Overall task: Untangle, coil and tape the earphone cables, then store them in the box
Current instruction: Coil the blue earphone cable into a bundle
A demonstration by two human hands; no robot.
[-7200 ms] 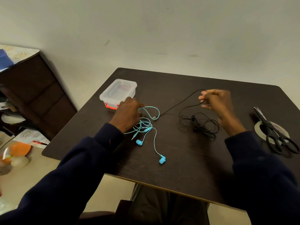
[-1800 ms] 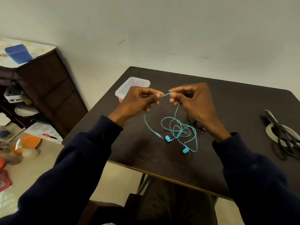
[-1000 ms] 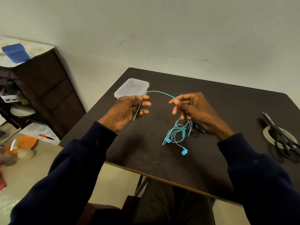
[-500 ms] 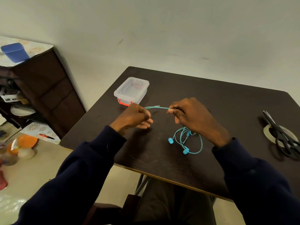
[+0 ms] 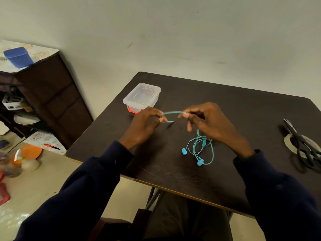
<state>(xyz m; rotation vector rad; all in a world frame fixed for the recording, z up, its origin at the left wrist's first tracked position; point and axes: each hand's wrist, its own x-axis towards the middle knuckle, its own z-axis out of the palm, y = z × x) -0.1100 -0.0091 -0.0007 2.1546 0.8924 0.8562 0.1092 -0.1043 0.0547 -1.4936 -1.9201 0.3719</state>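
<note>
The dark table (image 5: 173,174) carries a clear lidded box (image 5: 141,96) near its far left corner. Around the middle lie the buds and loose loops of the teal earphones (image 5: 200,162). At the right edge, black scissors (image 5: 302,145) rest across a tape roll (image 5: 289,140).

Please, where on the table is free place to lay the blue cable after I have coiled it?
Bare: the far strip of the table, right of the box; also between the right hand and the scissors. Crowded: the middle, around the turquoise earphones.
</note>
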